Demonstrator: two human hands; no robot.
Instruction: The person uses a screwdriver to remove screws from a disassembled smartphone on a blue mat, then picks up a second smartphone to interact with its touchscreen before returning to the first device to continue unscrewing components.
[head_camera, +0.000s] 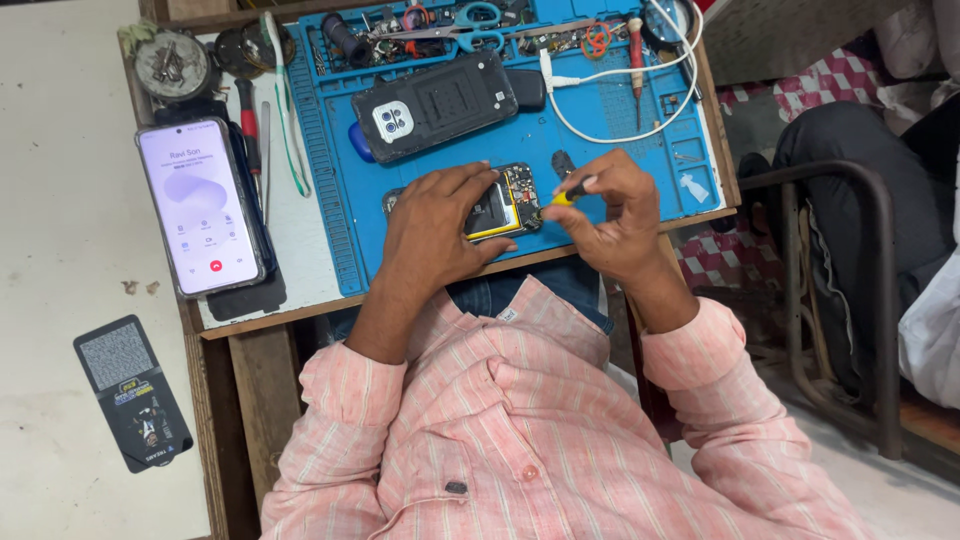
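Observation:
An opened phone with its circuit board and battery showing lies on a blue work mat near the table's front edge. My left hand presses flat on it and covers most of its left part. My right hand pinches a small screwdriver with a yellow and black handle; its tip meets the phone's right edge. Just behind lies a dark phone back cover with a camera cluster.
A lit phone showing a call screen rests at the table's left. Scissors, a white cable, a red screwdriver and small parts fill the mat's back. A metal chair frame stands at right. A dark card lies on the floor.

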